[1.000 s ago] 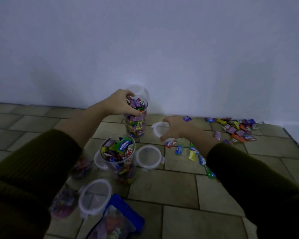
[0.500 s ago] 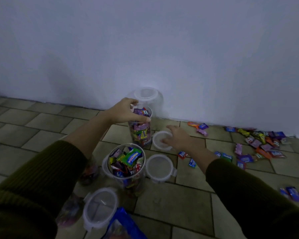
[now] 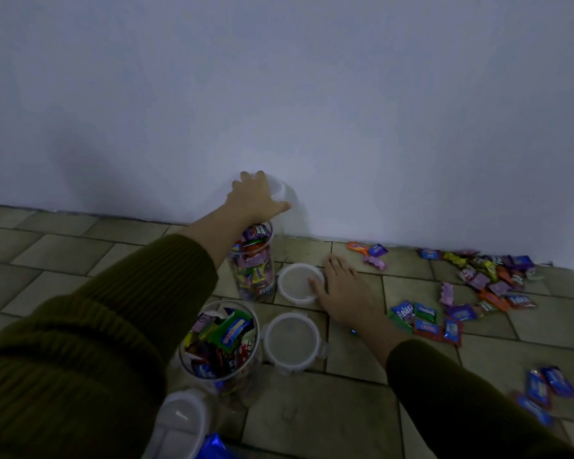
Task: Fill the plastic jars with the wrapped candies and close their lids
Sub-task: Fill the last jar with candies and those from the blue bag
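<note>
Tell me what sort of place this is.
Likely the floor of a dim indoor room: beige floor tiles, a plain pale wall meeting them, and an open jar and loose wrapped candies set straight on the tiles.

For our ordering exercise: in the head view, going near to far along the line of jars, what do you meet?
Nearest lid, wide open candy jar, tall candy jar, clear jar at the wall, gripped by the left hand.
</note>
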